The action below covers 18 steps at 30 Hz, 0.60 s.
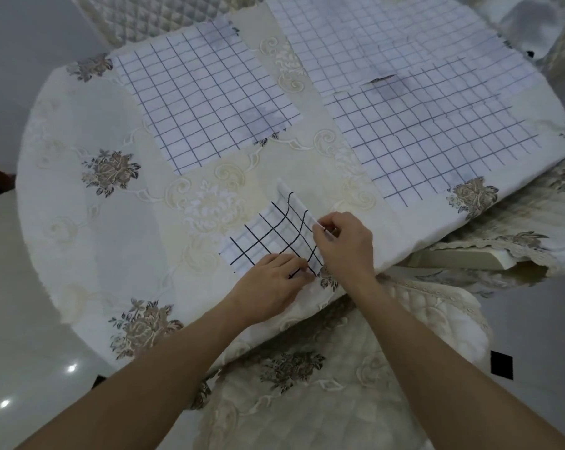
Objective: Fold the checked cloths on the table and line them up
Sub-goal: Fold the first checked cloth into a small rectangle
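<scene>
A small white cloth with bold black checks (pixel 271 237) lies near the table's front edge, its right side curled up. My left hand (pixel 271 284) pinches its near corner against the table. My right hand (pixel 342 241) pinches its raised right edge. A checked cloth with thin blue lines (pixel 206 99) lies flat at the back left. Larger thin-lined checked cloths (pixel 437 118) lie overlapped at the back right, reaching the table's right edge.
The round table wears a cream floral embroidered tablecloth (pixel 112 206). A quilted chair seat (pixel 355 368) stands just below my arms, another chair back (pixel 151 17) at the far side. Glossy floor (pixel 21 368) lies to the left.
</scene>
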### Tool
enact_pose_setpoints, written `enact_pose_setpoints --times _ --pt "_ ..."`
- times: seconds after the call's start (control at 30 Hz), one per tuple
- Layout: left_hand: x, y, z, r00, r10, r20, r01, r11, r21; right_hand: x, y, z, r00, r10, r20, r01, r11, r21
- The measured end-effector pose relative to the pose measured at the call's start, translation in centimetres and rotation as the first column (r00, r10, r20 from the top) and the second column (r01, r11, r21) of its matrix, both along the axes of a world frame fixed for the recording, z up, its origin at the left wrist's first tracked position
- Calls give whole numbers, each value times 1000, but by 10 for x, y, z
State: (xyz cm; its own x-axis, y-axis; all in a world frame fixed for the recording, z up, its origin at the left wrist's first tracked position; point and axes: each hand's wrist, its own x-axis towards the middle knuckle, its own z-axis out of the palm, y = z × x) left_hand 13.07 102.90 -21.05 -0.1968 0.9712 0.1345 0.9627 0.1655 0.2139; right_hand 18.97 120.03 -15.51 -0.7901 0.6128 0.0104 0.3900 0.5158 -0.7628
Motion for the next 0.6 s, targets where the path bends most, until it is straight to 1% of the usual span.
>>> enact_pose_setpoints --times 0.07,0.1,0.2,0.23,0.27,0.33,0.4,0.47,0.53,0.6 --pt "1 -9 6 1000 14 0 -14 1000 -28 5 -15 0 999 35 -36 -32 996 80" --pt "0 -17 10 999 53 10 -53 998 -25 6 -22 -1 998 55 -44 -49 991 123" --pt "-3 -56 18 969 240 54 -242 970 20 10 -42 -4 990 131 -44 -114 956 272" --pt "-3 -70 19 960 275 53 -276 961 14 10 -48 -5 987 155 -39 -135 938 318" --pt "-3 -84 18 956 291 41 -290 957 -12 10 -53 -6 984 173 -33 -149 921 359" --pt "0 -105 13 953 301 7 -298 947 -121 10 -63 -8 982 190 -17 -166 891 423" --pt "2 -115 6 949 315 -17 -310 920 -241 11 -73 -10 977 213 -6 -190 882 431" --pt "4 -118 2 944 329 -10 -315 897 -311 13 -81 -14 971 237 23 -223 872 436" --pt "6 -118 0 943 332 -3 -314 888 -337 17 -88 -21 960 273 65 -271 845 461" --pt "7 -119 -2 943 333 -18 -320 888 -330 20 -92 -29 947 304 106 -317 820 476"
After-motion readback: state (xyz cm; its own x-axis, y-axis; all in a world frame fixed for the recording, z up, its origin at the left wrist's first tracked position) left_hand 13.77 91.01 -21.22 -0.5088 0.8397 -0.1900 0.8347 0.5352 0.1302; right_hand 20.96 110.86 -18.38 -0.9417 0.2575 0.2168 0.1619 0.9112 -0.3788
